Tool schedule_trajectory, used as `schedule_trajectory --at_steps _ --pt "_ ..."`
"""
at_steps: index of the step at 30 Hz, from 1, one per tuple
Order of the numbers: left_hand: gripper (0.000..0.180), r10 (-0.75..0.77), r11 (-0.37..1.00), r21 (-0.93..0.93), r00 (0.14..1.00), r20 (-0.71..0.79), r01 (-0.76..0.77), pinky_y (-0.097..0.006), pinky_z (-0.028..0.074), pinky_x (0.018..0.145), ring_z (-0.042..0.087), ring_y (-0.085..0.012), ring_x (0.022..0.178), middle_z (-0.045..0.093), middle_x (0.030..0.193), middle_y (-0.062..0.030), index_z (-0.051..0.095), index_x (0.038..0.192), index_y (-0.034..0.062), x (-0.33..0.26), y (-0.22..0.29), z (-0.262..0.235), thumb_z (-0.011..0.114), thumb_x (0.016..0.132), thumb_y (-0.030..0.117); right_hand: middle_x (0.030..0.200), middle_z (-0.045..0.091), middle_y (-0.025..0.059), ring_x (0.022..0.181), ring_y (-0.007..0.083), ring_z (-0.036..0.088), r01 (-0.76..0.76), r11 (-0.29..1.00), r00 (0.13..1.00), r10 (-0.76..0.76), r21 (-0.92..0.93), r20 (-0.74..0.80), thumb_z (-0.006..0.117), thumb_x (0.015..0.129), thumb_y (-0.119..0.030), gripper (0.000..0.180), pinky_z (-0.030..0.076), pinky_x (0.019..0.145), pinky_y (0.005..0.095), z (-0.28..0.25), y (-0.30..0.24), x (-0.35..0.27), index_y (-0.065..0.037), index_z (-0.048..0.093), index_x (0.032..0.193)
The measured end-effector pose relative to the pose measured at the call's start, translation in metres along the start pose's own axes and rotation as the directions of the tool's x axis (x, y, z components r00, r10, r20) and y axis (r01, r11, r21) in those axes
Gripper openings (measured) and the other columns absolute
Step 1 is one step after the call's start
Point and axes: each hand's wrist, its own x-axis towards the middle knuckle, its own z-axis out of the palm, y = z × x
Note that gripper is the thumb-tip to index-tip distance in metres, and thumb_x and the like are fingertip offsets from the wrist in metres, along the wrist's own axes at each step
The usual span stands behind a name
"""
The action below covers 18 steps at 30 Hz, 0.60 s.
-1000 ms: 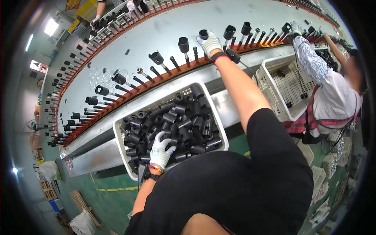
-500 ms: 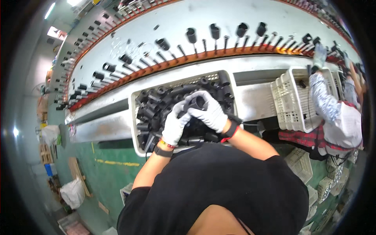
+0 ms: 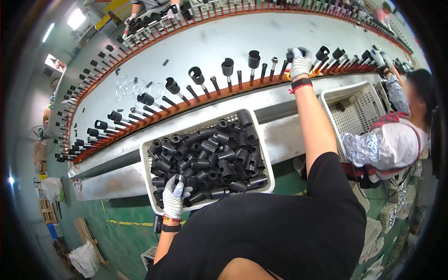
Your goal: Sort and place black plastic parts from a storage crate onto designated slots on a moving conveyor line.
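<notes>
"So, where does the black cylindrical sleeve [image 3: 290,55] lie from the grip?"

"At the fingertips of the right hand [image 3: 300,67], on the far side of the palm. Those fingers are wrapped round it, and they hide too much for me to tell its long axis."

"And around that grip?"

"Just left of it, a bare dark rod [image 3: 283,68] leans in the curved row; just right, a slotted black cup [image 3: 322,52] sits on its post. Whether a post stands right under the sleeve, I cannot tell."

"Which hand is nearer the row?"

"The right, clearly. The left hand [image 3: 172,201] is well apart, toward the body and leftward, over the near-left part of the white perforated basket [image 3: 267,187]. Its fingers touch black sleeves [image 3: 226,169] there; whether they grasp one, I cannot tell."
</notes>
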Motion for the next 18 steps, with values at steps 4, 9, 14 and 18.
schedule_trajectory --at_steps 4,9,14,18 --pt "0.058 0.065 0.987 0.152 0.997 -0.036 -0.059 -0.02 0.041 0.047 0.054 -0.0081 0.055 0.062 0.091 -0.0055 0.047 0.136 -0.0034 -0.005 0.002 0.006 0.067 0.094 0.031 0.07 0.058 0.0029 0.057 0.0147 0.056 -0.043 0.927 0.948 0.156 -0.372 0.278 0.068 0.079 -0.005 0.017 0.047 0.051 0.0297 0.041 0.056 -0.005 -0.008 0.058 0.091" --pt "0.056 0.247 0.968 0.055 0.968 -0.047 -0.244 -0.022 0.039 0.055 0.049 -0.0071 0.063 0.058 0.089 -0.0031 0.046 0.136 -0.0039 0.001 0.014 0.028 0.066 0.093 0.025 0.084 0.068 0.0138 0.075 0.0277 0.067 0.745 0.361 0.659 -0.27 -0.561 0.702 0.074 0.077 -0.015 0.027 0.053 0.071 0.0378 0.057 0.104 -0.027 -0.004 0.065 0.099" --pt "0.062 0.402 0.868 0.302 0.915 0.041 -0.395 -0.031 0.045 0.1 0.058 -0.0185 0.114 0.059 0.125 -0.0156 0.041 0.139 -0.0071 0.019 0.035 0.062 0.068 0.092 0.022 0.101 0.068 0.0211 0.096 0.0372 0.065 0.612 0.387 0.714 0.105 -0.69 0.692 0.076 0.076 -0.026 0.048 0.052 0.084 0.044 0.078 0.086 -0.027 -0.003 0.062 0.116" --pt "0.067 0.275 0.954 -0.161 0.952 0.132 -0.253 -0.033 0.051 0.096 0.061 -0.0217 0.113 0.054 0.132 -0.0153 0.036 0.142 -0.0035 0.019 0.021 0.072 0.068 0.094 0.029 0.131 0.053 0.0256 0.12 0.0411 0.052 0.721 0.26 0.681 -0.091 -0.642 0.727 0.073 0.08 -0.03 0.066 0.044 0.1 0.048 0.077 0.034 -0.145 -0.006 0.048 0.136"
